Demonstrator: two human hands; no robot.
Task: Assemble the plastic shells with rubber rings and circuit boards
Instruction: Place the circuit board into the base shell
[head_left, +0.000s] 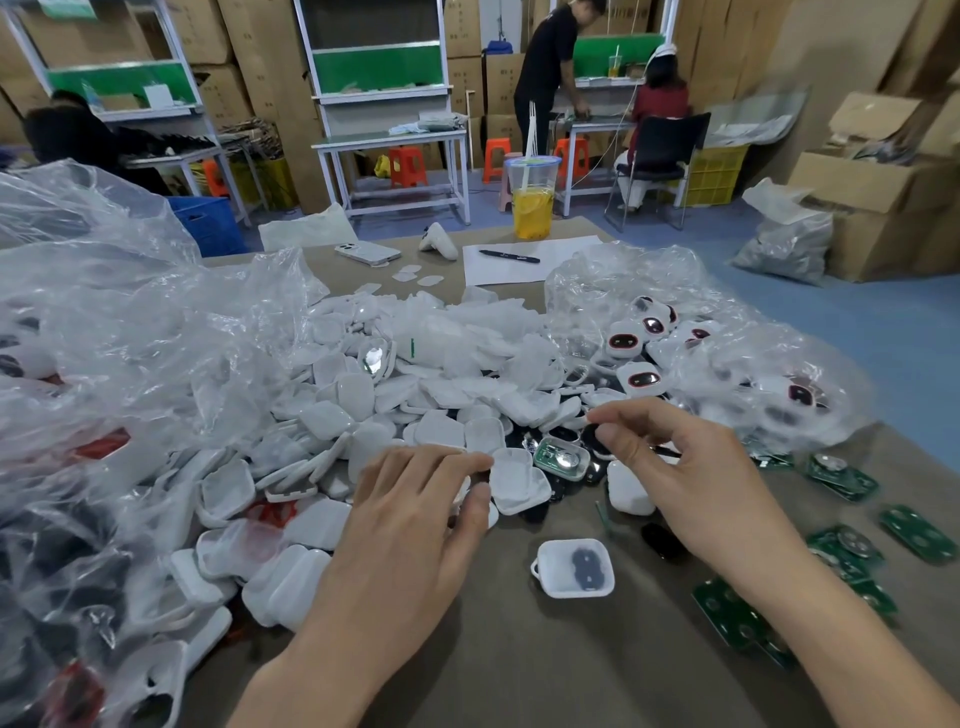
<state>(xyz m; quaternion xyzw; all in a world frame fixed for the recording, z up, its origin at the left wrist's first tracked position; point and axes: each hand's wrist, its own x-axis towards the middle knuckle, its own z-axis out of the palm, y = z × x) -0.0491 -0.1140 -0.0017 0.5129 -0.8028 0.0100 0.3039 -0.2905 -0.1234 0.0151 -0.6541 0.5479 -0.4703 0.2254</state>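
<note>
Down from the head camera we go, onto a brown desk (519, 654), and it's busy here. A heap of white shells (415, 395) sprawls across the middle and left of the desk, with crumpled clear plastic bags (130, 312) piled along the left edge.

Our left hand (415, 514) lies on the near fringe of that heap, fingers gently curled and the thumb drawn in close under them. Something dark shows in the narrow gap, but we cannot tell whether the hand really holds anything.

Over to our right hand (691, 467): it hovers just above the heap's near right side. Thumb and forefinger pinch a small black rubber ring (590, 435), and the other fingers are loosely folded. Just below that pinch sits a fitted shell (563, 460) with a green board and a shiny round disc inside it.

Between the two hands an empty shell (519, 483) lies hollow side up. Nearer the desk's front edge, apart from the heap, an open shell (574, 567) sits alone with a dark pad in its floor. Green circuit boards (841, 478) are scattered along the right edge.

Toward the far edge we have a drink cup (532, 202) of yellow drink, a pen (509, 255) on a sheet of paper (571, 254), and a white phone (368, 252).
</note>
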